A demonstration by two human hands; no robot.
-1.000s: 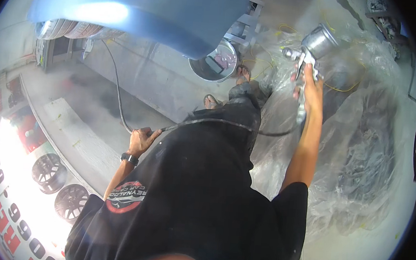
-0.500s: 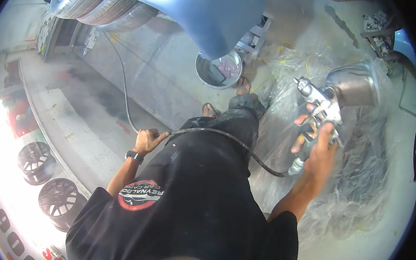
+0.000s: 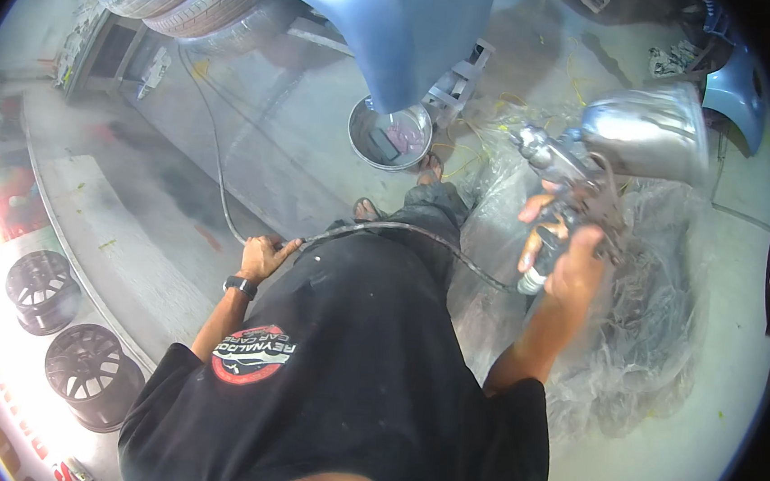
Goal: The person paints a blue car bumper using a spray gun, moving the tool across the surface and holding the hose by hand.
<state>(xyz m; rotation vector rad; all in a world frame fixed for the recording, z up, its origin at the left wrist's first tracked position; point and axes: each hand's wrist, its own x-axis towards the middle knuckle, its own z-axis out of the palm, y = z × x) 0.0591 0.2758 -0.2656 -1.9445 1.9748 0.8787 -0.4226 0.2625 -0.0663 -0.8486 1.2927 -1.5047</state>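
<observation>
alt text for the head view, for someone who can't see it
Seen from above, a person's right hand holds a spray gun with a metal cup, while the left hand grips its dark air hose. A blue car body panel hangs ahead, above a metal bowl on the floor.

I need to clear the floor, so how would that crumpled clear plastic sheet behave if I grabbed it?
The plastic sheet lies in loose, crinkled folds, so it is probably floppy and very light. Its glossy surface suggests it could slip in a loose grip. Spread beside the person's feet, it would likely drag and bunch rather than lift cleanly.
</observation>
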